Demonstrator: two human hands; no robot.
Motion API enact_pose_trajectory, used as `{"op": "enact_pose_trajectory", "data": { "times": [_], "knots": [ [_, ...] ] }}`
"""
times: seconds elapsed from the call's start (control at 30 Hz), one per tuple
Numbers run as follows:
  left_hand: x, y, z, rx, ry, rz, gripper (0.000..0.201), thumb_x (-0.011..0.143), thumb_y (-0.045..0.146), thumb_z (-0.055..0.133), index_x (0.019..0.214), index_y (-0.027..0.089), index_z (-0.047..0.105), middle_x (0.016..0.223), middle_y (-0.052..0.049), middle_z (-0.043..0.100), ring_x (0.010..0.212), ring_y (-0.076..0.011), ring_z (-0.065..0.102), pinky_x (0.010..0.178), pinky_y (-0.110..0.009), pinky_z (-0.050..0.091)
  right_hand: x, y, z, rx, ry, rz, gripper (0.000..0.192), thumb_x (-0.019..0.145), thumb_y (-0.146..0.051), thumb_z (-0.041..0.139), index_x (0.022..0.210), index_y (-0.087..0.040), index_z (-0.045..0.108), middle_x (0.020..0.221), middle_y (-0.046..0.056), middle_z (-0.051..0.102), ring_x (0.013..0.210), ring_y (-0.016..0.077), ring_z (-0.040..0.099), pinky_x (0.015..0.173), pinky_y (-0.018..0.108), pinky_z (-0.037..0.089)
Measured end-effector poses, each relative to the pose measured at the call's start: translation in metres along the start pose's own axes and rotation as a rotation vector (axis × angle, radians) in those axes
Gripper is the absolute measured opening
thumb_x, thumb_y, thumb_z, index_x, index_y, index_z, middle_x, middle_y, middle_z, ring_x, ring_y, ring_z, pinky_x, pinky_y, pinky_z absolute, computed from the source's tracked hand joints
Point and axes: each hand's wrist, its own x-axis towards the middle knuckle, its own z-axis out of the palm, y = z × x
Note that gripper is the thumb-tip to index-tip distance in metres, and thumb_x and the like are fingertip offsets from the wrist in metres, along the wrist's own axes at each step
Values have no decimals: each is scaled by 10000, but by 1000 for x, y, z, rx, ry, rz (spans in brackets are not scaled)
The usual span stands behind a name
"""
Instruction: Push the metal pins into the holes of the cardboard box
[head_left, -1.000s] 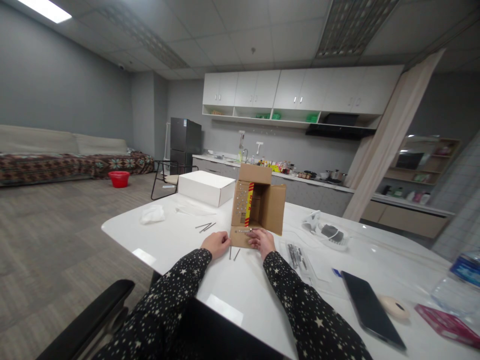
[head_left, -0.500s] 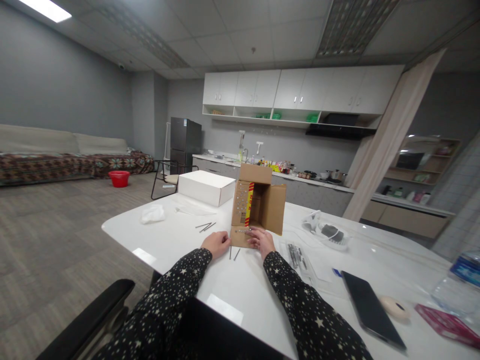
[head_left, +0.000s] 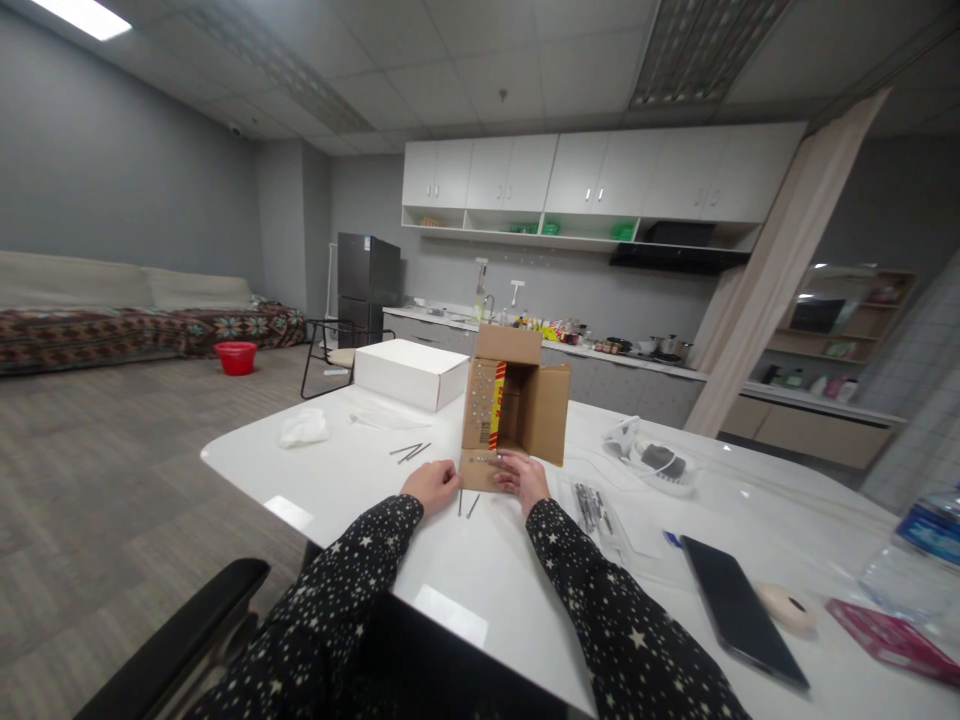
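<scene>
Cardboard box (head_left: 517, 400) stands upright ahead of the fingers, its open mouth facing them. The right hand (head_left: 523, 478), nearer, bends over the front flap (head_left: 478, 475); the left hand (head_left: 433, 486) curls beside its left edge. Whether either grips anything, I cannot tell. Room opens leftward, short of thin rods (head_left: 414, 453)

View's tipping slightly down & R, so brown box (head_left: 516, 415), phone (head_left: 742, 612) & bottle (head_left: 926, 540) are sitting a bit higher & further L in frame.
</scene>
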Motion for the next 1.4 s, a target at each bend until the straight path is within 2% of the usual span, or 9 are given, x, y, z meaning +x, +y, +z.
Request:
{"op": "enact_pose_trajectory", "data": {
  "times": [0.8, 1.0, 1.27, 1.4],
  "knots": [
    [-1, 0, -2, 12, 4, 7, 290, 823, 406, 413, 726, 201, 593, 705, -30, 643, 670, -163, 560, 596, -261, 328, -5, 0, 3, 59, 55, -47, 200, 660, -286, 646, 800, -144, 670, 728, 61, 717, 451, 111, 554, 428, 222, 447],
    [-1, 0, -2, 10, 5, 1, 276, 820, 389, 414, 737, 202, 599, 719, -31, 652, 678, -160, 564, 604, -255, 333, -3, 2, 2, 34, 31, -47, 235, 677, -262, 624, 876, -140, 651, 760, 72, 719, 454, 115, 564, 369, 198, 392],
    [-2, 2, -2, 0, 4, 3, 279, 820, 384, 412, 730, 200, 601, 708, -32, 648, 668, -161, 564, 592, -257, 332, 5, 8, 0, -33, 32, -1, 222, 761, -269, 579, 931, -127, 600, 721, 92, 708, 424, 121, 578, 359, 198, 413],
    [-1, 1, -2, -1, 7, 5, 275, 820, 379, 411, 729, 202, 601, 705, -30, 646, 667, -162, 564, 594, -259, 336, 9, 13, 0, -90, 39, -16, 238, 750, -188, 552, 978, -131, 584, 690, 64, 698, 406, 115, 573, 351, 196, 420]
  ]
}}
